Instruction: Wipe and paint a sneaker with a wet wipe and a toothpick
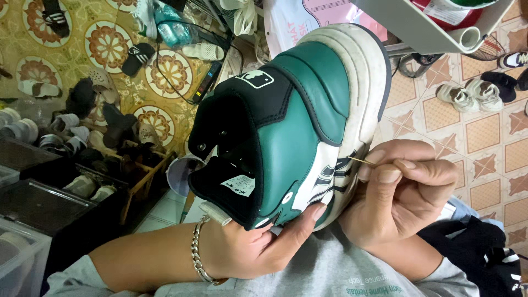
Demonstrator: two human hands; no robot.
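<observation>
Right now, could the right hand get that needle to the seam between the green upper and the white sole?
Probably yes: the right hand already holds the needle at the white sole, nothing between them, while the left hand steadies the green sneaker.

A small white rectangular label (238, 185) sits inside the green sneaker's (308, 110) tongue.

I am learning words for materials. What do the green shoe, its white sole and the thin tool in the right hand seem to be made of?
The green shoe looks like smooth leather or synthetic leather: matte sheen, stitched panels. Its white sole seems moulded rubber, ribbed and slightly soiled. The thin tool in the right hand looks like metal, yellowish and needle-like. The left hand holds the shoe from below.
</observation>
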